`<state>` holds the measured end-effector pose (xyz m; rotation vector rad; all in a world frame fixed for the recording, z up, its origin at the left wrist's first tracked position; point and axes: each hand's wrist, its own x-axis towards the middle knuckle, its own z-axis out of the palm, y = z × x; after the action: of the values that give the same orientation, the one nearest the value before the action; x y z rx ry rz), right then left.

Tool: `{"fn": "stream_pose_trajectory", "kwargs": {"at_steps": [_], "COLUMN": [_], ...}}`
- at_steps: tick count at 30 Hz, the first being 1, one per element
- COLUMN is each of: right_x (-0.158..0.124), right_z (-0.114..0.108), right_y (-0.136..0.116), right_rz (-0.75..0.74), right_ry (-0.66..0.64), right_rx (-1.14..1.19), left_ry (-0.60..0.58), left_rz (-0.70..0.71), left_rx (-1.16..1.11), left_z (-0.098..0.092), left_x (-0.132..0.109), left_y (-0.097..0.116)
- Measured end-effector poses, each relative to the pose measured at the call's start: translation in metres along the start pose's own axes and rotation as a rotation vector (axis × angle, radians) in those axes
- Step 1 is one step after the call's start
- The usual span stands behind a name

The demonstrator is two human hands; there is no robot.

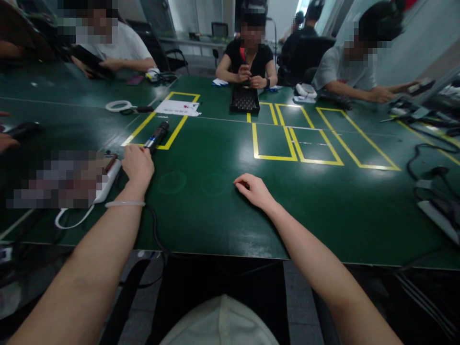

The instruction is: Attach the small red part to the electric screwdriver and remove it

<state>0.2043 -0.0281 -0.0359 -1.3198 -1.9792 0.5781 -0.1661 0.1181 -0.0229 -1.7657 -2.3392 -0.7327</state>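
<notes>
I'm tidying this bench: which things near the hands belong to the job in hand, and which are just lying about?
Apparently in use:
dark cylindrical tool, gripped by the left hand

Apparently lying about:
white sheet
white loop
long white object

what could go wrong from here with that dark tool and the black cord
The dark tool at the left hand looks rounded, so it might roll if let go. The black cord runs beside the left forearm toward the green table's near edge and could snag.
</notes>
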Motion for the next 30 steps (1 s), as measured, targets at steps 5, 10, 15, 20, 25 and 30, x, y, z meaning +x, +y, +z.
{"fn": "stream_pose_trajectory", "kwargs": {"at_steps": [5,10,15,20,25,30], "right_x": [0.0005,0.0005,0.0008,0.0014,0.0012,0.0004], "right_z": [-0.0003,0.0004,0.0004,0.0002,0.0003,-0.0005], "right_y": [0.0000,0.0012,0.0022,0.0026,0.0030,0.0022], "right_rz": [-0.001,-0.011,-0.014,-0.012,-0.015,-0.017], "right_ry": [-0.002,-0.005,-0.011,-0.020,-0.030,-0.040], "right_rx": [0.001,-0.012,-0.031,-0.044,-0.046,-0.060], "left_ry": [0.042,0.038,0.002,-0.028,-0.107,-0.112], "left_rz": [-0.046,-0.047,0.011,-0.012,0.016,-0.056], "left_rx": [0.007,-0.022,-0.032,0.109,0.196,0.153], "left_z": [0.0030,0.0016,-0.0001,0.0013,-0.0008,-0.0016], "left_x": [0.0016,-0.0001,-0.0041,-0.0024,0.0000,0.0019], "left_y": [0.0028,0.0021,-0.0016,-0.0025,-0.0010,-0.0007]}}
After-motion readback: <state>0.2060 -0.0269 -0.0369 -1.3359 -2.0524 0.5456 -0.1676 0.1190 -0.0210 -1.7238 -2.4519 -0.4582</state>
